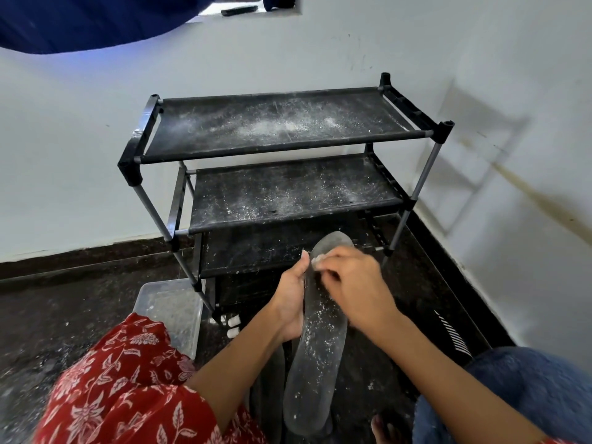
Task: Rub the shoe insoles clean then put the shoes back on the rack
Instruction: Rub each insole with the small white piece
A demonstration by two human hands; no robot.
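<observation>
Dusty grey insole (315, 357), left hand (290, 302) gripping, right hand (354, 286) rubbing

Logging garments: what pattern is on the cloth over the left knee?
Red cloth with white flowers; head view.

One rack (282, 149) with three shelves in view. One insole (315, 357) in the hands; a second dark insole-like shape (270, 389) lies beneath it, too hidden to be sure. Two hands: left (293, 302), right (350, 283). One clear tub (173, 312). One white scrap (317, 261) under the right fingers.
</observation>
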